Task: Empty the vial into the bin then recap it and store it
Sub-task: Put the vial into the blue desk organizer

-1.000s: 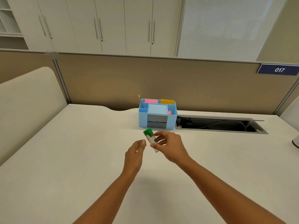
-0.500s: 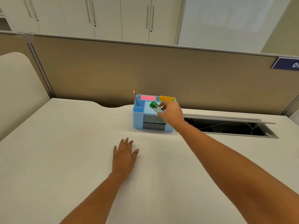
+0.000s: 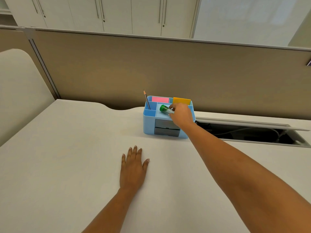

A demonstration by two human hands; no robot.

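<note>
A clear vial with a green cap [image 3: 164, 109] lies on its side over the middle tray of a light blue desk organizer [image 3: 149, 122]. My right hand [image 3: 180, 116] reaches over the organizer, its fingertips pinched on the vial's clear end. The cap is on and points left. My left hand [image 3: 133, 169] rests flat on the white desk, palm down, fingers spread, holding nothing, well in front of the organizer.
The organizer holds a pencil [image 3: 147, 101], a pink pad [image 3: 160, 99] and an orange pad [image 3: 181, 100]. An open cable slot [image 3: 249, 132] lies in the desk to the right. A tan partition [image 3: 151, 68] stands behind; a curved divider [image 3: 18, 91] stands left.
My right hand carried the capped vial from mid-desk forward to the organizer and lowered it onto the middle tray. My left hand dropped away from the vial and settled flat on the desk.
</note>
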